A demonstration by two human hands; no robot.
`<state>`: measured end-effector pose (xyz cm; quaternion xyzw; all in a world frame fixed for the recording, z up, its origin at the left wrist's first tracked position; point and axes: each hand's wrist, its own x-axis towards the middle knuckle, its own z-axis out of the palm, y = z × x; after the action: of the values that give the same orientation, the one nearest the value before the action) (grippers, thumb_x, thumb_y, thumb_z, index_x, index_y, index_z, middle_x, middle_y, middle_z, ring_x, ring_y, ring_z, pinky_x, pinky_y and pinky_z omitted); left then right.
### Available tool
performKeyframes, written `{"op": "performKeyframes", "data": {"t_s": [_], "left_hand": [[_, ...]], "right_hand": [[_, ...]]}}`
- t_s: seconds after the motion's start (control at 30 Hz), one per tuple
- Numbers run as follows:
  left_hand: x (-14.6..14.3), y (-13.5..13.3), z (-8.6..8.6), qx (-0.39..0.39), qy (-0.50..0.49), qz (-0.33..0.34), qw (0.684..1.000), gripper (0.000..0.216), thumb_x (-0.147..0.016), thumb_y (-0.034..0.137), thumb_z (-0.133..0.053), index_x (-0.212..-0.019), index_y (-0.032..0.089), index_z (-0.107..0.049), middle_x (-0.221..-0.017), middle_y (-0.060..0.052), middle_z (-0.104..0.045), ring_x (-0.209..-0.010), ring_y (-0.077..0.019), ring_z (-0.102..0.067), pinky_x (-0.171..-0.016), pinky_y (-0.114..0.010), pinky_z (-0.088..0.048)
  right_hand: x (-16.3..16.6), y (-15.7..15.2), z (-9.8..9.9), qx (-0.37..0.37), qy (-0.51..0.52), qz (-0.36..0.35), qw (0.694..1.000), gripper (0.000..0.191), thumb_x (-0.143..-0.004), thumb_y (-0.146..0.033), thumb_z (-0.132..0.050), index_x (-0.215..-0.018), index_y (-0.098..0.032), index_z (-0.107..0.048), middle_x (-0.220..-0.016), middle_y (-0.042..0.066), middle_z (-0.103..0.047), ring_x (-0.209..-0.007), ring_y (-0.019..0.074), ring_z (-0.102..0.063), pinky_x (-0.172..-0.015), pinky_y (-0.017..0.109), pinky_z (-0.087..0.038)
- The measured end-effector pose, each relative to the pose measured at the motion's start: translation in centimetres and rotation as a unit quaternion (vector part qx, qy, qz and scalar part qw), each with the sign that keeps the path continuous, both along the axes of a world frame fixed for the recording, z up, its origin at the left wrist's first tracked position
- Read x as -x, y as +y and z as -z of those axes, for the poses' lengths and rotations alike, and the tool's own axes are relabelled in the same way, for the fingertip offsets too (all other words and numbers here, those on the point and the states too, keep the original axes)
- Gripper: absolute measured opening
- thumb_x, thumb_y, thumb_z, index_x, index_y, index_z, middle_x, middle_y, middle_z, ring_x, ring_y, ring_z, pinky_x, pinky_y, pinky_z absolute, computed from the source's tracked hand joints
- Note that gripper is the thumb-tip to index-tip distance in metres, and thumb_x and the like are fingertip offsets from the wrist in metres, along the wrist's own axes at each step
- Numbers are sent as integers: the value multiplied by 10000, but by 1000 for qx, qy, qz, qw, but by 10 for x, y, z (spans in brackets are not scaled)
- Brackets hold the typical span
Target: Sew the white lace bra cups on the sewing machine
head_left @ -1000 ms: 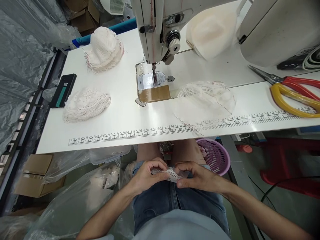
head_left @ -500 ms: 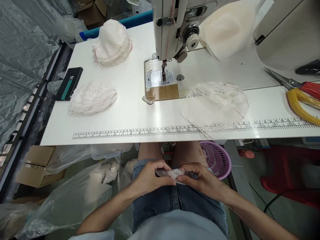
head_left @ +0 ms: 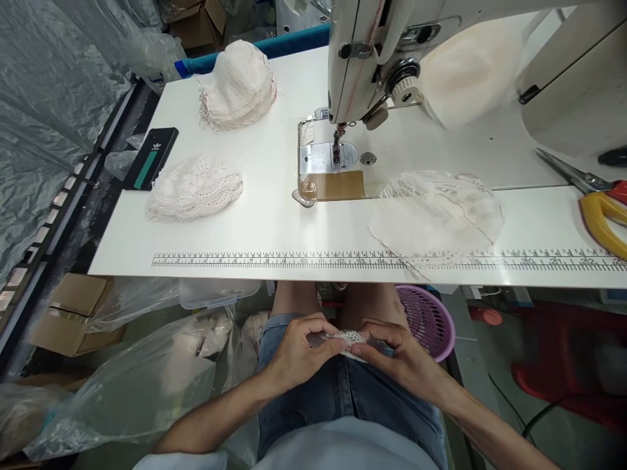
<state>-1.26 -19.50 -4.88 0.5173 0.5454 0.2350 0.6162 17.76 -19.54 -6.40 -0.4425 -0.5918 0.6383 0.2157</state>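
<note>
Above my lap, my left hand and my right hand pinch a small piece of white lace fabric between thumbs and fingers. Most of the piece is hidden by the fingers. On the table ahead stands a sewing machine, its needle over the metal plate. Sheer white lace pieces lie right of the needle, partly over the printed ruler. To the left rest a flat stack of lace pieces and a taller pile of white cup-shaped pieces.
A black case with a green stripe lies at the table's left edge. Yellow-and-red-handled scissors lie at the right. Below the table are a purple basket, a cardboard box and clear plastic bags. Cream fabric sits behind the machine head.
The view has shifted, so the table and machine appear further right. My left thumb has moved slightly up on the lace; both hands still pinch it.
</note>
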Motion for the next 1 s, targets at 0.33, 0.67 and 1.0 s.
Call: {"op": "performKeyframes", "data": {"t_s": [0.33, 0.67, 1.0], "left_hand": [[9, 5, 6, 246, -191, -98, 945, 278, -563, 346, -808, -675, 132, -670, -792, -31, -607, -742, -122, -521, -685, -223, -385], [6, 8, 5, 154, -152, -5, 976, 213, -684, 340, -733, -709, 135, -681, -728, -32, -629, -731, -138, -541, -704, -243, -397], [10, 14, -7, 83, -62, 26, 994, 256, -743, 383, -657, -710, 129, -655, -630, -5, -578, -577, -96, -469, -546, -196, -346]], "right_hand": [[-14, -2, 5, 110, 63, -42, 991, 303, -818, -454, -581, -735, -163, -592, -746, -2, -526, -719, 138, -476, -660, 240, -375], [-21, 2, -4, 71, 58, -75, 993, 286, -816, -448, -590, -758, -168, -576, -715, -19, -475, -652, 112, -423, -601, 226, -329], [1, 7, -8, 51, 20, -51, 997, 398, -851, -512, -478, -651, -173, -417, -612, -45, -331, -574, 92, -313, -512, 220, -251]]}}
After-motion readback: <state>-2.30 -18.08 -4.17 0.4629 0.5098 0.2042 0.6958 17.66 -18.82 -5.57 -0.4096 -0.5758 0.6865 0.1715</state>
